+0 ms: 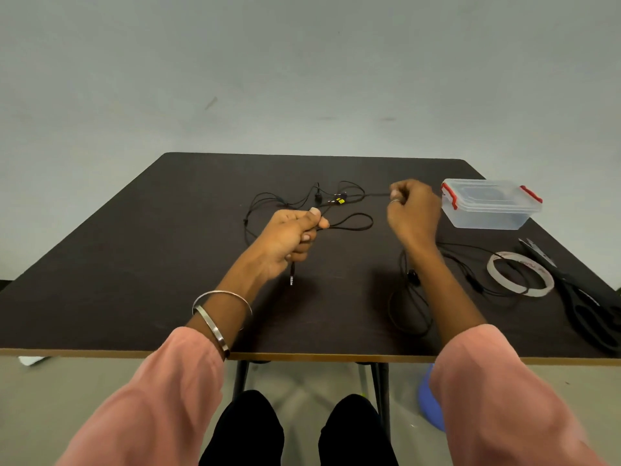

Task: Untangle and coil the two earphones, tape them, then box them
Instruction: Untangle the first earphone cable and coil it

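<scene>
Pink sleeves at bottom of view, metal bangle on left wrist. Dark worktop beyond.

Near right: second earphone lying loose on worktop under and beside right forearm, cable running toward tape roll; overlap with roll probable, hard to confirm against dark surface. Black scissors just right of roll, at worktop edge.

Mid: left hand with fingers curled round black cable of first earphone, thumb on top; jack plug hanging below fist. Loop of cable emerging to right of fist.

Further: right hand, fingers curled, pinching same cable at its far end, strand drawn taut toward tangle. Tangle with earbuds and small yellow tag spread on worktop between and behind hands.

Far right: clear plastic box with red clips, lid on, near right hand, apart from it.
</scene>
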The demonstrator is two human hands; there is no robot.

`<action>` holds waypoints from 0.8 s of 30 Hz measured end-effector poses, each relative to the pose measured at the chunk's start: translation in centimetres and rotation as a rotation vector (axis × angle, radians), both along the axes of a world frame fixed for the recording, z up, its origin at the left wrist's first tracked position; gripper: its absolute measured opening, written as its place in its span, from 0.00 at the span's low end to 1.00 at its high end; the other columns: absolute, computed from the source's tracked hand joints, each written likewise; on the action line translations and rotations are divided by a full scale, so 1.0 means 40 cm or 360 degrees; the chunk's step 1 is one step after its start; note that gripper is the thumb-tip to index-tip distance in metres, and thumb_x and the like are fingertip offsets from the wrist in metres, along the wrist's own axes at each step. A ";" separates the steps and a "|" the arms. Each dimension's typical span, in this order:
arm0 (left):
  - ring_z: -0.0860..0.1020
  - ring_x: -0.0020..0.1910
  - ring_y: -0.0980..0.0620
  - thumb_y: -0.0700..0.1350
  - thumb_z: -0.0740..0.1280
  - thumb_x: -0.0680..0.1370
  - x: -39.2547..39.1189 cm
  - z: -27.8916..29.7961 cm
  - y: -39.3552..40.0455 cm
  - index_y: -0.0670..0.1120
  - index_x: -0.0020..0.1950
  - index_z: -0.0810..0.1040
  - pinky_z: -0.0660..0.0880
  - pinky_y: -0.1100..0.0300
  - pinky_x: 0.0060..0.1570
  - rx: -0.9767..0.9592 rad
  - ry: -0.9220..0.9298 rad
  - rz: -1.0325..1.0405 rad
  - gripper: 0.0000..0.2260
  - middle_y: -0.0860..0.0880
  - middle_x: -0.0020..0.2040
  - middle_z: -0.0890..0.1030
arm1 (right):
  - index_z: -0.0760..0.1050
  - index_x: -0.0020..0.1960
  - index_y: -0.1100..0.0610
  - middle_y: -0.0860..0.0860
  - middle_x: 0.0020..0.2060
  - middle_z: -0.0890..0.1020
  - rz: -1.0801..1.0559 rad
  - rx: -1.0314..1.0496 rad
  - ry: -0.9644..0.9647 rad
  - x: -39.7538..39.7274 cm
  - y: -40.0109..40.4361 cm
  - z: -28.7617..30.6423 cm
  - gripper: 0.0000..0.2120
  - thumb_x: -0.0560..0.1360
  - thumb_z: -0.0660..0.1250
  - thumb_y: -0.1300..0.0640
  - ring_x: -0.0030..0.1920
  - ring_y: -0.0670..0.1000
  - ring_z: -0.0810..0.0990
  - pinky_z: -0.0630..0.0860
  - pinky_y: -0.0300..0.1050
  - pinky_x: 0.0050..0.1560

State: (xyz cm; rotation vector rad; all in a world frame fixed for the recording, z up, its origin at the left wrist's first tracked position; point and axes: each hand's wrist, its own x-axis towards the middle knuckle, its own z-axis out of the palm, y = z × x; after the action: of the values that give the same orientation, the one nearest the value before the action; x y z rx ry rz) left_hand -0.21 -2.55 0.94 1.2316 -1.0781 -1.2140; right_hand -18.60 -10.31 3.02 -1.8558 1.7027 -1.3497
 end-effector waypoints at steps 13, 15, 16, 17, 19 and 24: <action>0.57 0.18 0.60 0.50 0.56 0.83 -0.002 -0.010 -0.098 0.43 0.42 0.74 0.52 0.69 0.17 0.0039 0.0360 -0.0153 0.16 0.53 0.24 0.64 | 0.82 0.50 0.61 0.51 0.38 0.83 0.0946 -0.0352 0.0144 0.073 -0.058 -0.073 0.08 0.76 0.64 0.65 0.39 0.49 0.82 0.77 0.42 0.43; 0.58 0.19 0.61 0.48 0.55 0.83 0.001 -0.024 -0.110 0.42 0.43 0.75 0.52 0.68 0.17 0.0037 0.0459 -0.0232 0.15 0.53 0.24 0.64 | 0.81 0.50 0.61 0.50 0.38 0.82 0.0861 -0.0411 0.0117 0.076 -0.071 -0.079 0.08 0.77 0.64 0.65 0.37 0.49 0.80 0.78 0.44 0.40; 0.58 0.19 0.60 0.47 0.55 0.83 0.001 -0.028 -0.113 0.41 0.44 0.75 0.53 0.68 0.18 0.0025 0.0507 -0.0264 0.15 0.53 0.25 0.64 | 0.81 0.49 0.62 0.51 0.40 0.82 0.0823 -0.0437 0.0120 0.080 -0.076 -0.084 0.08 0.77 0.63 0.65 0.37 0.49 0.79 0.77 0.44 0.39; 0.59 0.20 0.60 0.46 0.55 0.83 0.000 -0.031 -0.115 0.41 0.45 0.75 0.54 0.68 0.19 0.0007 0.0543 -0.0291 0.14 0.52 0.26 0.65 | 0.81 0.49 0.62 0.52 0.41 0.83 0.0775 -0.0470 0.0116 0.082 -0.079 -0.089 0.08 0.77 0.63 0.64 0.38 0.50 0.79 0.76 0.44 0.40; 0.61 0.22 0.59 0.44 0.55 0.83 -0.004 -0.033 -0.113 0.40 0.48 0.76 0.58 0.67 0.21 -0.0023 0.0556 -0.0333 0.13 0.52 0.26 0.66 | 0.81 0.48 0.62 0.54 0.42 0.84 0.0652 -0.0540 0.0099 0.082 -0.086 -0.095 0.08 0.77 0.62 0.64 0.42 0.51 0.80 0.75 0.43 0.43; 0.63 0.22 0.59 0.46 0.55 0.83 -0.002 -0.035 -0.093 0.41 0.45 0.76 0.60 0.67 0.22 -0.0025 0.0516 -0.0408 0.14 0.52 0.26 0.68 | 0.80 0.47 0.60 0.49 0.39 0.81 0.0400 -0.0520 0.0088 0.073 -0.092 -0.110 0.09 0.77 0.61 0.64 0.40 0.49 0.77 0.69 0.41 0.40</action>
State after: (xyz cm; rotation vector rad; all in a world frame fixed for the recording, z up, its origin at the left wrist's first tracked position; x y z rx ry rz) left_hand -0.31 -6.28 -0.45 0.8627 -1.0192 -1.5374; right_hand -15.70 -13.98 -1.38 -2.2137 1.2736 -1.5523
